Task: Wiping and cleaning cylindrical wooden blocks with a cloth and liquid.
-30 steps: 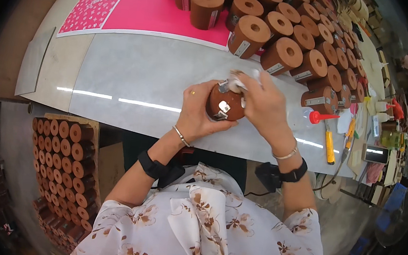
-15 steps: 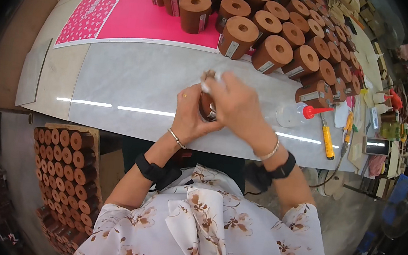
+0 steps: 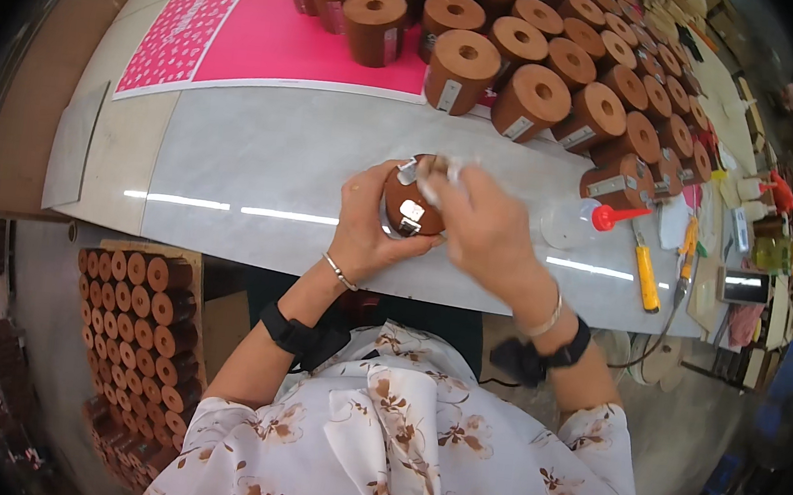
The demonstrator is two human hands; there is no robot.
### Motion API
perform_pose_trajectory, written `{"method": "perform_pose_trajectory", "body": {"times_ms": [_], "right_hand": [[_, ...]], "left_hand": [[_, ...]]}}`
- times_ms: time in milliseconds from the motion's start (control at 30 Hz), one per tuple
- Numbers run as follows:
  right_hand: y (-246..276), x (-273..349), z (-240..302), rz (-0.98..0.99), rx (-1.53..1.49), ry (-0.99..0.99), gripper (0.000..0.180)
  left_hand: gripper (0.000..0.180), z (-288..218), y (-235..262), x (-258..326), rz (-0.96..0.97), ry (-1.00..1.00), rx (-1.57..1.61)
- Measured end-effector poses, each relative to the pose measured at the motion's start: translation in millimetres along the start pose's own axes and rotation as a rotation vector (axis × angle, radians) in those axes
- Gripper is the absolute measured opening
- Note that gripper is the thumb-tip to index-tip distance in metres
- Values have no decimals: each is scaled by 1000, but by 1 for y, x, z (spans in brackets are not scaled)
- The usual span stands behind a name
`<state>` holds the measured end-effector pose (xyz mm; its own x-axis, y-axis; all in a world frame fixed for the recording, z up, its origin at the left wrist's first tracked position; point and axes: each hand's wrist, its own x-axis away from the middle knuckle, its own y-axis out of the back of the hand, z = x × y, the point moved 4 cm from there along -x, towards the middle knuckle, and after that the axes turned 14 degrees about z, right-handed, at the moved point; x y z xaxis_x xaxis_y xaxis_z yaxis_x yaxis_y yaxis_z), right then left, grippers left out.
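A pale grey worktable (image 3: 260, 166) carries everything. At its eleven o'clock lies a pink patterned sheet (image 3: 245, 29). From twelve to two o'clock stand rows of brown spools (image 3: 538, 98) with holes in their tops. At three o'clock lie a clear squeeze bottle with a red nozzle (image 3: 578, 223) and a yellow-handled tool (image 3: 646, 279).

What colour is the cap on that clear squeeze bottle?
Red; the cap shows clearly in the head view.

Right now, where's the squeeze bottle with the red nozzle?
In the head view, the squeeze bottle lies on the grey table, just right of the right hand, below the brown cylinders.
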<state>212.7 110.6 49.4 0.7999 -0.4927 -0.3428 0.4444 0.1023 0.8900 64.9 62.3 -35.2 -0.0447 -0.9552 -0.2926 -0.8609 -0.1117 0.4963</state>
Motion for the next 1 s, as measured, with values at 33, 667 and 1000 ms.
{"method": "perform_pose_trajectory", "body": {"times_ms": [33,667,1000], "right_hand": [[-5,8,11,76,-21,-11,30],[-46,88,-11,499,-546,-142,21],[-85,3,68,618,-441,242,19]], "left_hand": [[86,2,-1,-2,-12,10,-12],[85,-8,61,76,-389,283,-9],[74,-8,240,377,-1154,811,-122]]}}
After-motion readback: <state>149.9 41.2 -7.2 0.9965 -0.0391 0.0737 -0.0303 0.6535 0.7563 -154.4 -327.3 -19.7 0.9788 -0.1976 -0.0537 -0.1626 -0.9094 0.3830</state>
